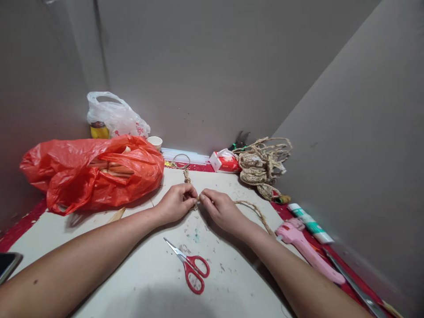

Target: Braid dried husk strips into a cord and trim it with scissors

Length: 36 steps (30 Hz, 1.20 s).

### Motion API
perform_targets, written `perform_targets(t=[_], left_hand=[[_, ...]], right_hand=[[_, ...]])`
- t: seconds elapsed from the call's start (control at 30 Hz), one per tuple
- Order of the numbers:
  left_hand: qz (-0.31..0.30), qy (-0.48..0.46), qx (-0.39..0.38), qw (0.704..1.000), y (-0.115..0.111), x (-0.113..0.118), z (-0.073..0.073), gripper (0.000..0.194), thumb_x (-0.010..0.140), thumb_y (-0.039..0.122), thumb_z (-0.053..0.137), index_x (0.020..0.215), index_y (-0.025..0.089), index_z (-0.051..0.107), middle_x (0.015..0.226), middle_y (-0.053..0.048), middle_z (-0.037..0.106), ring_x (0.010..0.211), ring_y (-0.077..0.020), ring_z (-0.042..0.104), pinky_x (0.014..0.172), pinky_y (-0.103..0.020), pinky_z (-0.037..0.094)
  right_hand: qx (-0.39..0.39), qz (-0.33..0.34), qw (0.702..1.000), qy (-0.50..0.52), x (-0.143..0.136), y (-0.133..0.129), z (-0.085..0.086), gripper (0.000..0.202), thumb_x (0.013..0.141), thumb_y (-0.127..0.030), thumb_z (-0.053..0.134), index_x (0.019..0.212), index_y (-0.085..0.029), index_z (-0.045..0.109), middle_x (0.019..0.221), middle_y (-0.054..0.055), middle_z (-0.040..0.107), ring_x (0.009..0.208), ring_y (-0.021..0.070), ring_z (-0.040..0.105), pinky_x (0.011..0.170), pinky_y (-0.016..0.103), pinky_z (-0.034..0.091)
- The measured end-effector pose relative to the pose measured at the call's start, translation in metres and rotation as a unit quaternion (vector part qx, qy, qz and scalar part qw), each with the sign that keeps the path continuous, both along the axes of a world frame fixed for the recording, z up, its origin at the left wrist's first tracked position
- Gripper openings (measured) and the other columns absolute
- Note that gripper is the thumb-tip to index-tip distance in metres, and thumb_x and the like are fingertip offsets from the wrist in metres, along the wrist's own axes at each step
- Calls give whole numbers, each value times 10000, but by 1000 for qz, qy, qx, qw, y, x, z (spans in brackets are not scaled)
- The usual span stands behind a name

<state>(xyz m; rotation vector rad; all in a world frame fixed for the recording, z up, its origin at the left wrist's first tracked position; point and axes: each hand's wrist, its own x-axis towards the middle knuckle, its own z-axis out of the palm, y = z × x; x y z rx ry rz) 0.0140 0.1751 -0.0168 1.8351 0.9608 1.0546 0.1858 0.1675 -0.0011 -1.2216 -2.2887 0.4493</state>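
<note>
- While both hands meet above the pale surface (pixel 139 274), the left hand (pixel 179 202) has its grip pinched together, thumb against finger, on the knotted cord (pixel 187 177) as far as I can make out.
- Facing it, the right hand (pixel 222 211) has its grip pressed together too; whether that one is clamped on the same cord or on a separate end I cannot tell, as the hand hides it.
- Just beyond the left grip, the cord's knotted part reaches up to a metal ring (pixel 179 168); a short bit shows below the pinch.
- Held firm and close in the left grip, the cord should leave the right free for fine handling.
- Even, gentle tension seems wisest to me, since such rough fibre could fray.
- Right of the grip runs a loose strand (pixel 261 217), best left slack.
- Nearer the body than the grip lie red-handled scissors (pixel 189 260), within reach without crowding the work.
</note>
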Motion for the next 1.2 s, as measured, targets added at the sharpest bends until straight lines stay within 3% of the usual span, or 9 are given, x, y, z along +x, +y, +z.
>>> perform_targets(t=[0.1, 0.2, 0.27, 0.5, 0.7, 1.0, 1.1, 1.2], left_hand=[[22, 47, 78, 996, 0, -1, -2, 75, 730, 95, 537, 727, 149, 587, 694, 5, 584, 668, -110, 514, 636, -223, 402], [28, 67, 108, 991, 0, -1, -4, 100, 723, 75, 526, 722, 150, 593, 705, -1, 594, 675, -113, 515, 641, -225, 399], [18, 55, 81, 995, 0, -1, -3, 78, 730, 97, 535, 731, 146, 595, 692, 3, 594, 649, -107, 512, 621, -220, 399], [-13, 2, -28, 1000, 0, 0, 2, 131, 768, 171, 548, 827, 122, 655, 696, -1, 631, 624, -98, 513, 610, -209, 402], [-13, -4, -24, 1000, 1, -1, 2, 112, 756, 148, 551, 763, 122, 660, 669, 4, 620, 609, -93, 499, 619, -209, 400], [-42, 0, -32, 999, 0, -1, 4, 112, 768, 191, 547, 738, 123, 630, 665, 1, 600, 621, -100, 488, 620, -216, 391], [-39, -15, -45, 998, 1, -2, 4, 124, 777, 217, 545, 727, 125, 611, 643, 7, 570, 598, -95, 470, 597, -216, 381], [-32, -36, -68, 997, 1, -3, 5, 117, 773, 231, 557, 742, 125, 597, 641, 11, 551, 575, -87, 456, 569, -213, 369]], right_hand=[[-175, -25, 975, 132, -6, -3, 1, 284, 863, -304, 379, 598, -205, 358, 527, -48, 351, 495, 98, 332, 482, 237, 275], [-372, -22, 890, 262, -8, -3, 1, 272, 826, -358, 425, 610, -209, 354, 494, -85, 263, 409, 63, 215, 393, 212, 136], [-434, -15, 846, 309, -7, -2, 0, 262, 804, -375, 466, 628, -205, 372, 493, -95, 260, 392, 49, 183, 381, 207, 83], [-460, -20, 819, 342, -4, 0, 1, 281, 791, -389, 527, 636, -188, 408, 468, -97, 303, 375, 27, 184, 363, 190, 74], [-478, -21, 801, 359, -4, 1, 1, 360, 786, -471, 566, 631, -183, 418, 435, -102, 305, 351, 21, 197, 359, 184, 75], [-447, -15, 827, 340, -3, 2, -6, 415, 795, -527, 552, 607, -164, 480, 415, -72, 392, 328, 40, 302, 347, 190, 148], [-394, -48, 871, 289, -2, 3, -5, 466, 833, -573, 454, 610, -166, 497, 412, -42, 440, 323, 63, 348, 344, 205, 186], [-232, -96, 937, 242, 1, 4, 1, 424, 856, -555, 419, 704, -173, 523, 457, -36, 476, 371, 86, 407, 389, 220, 286]])
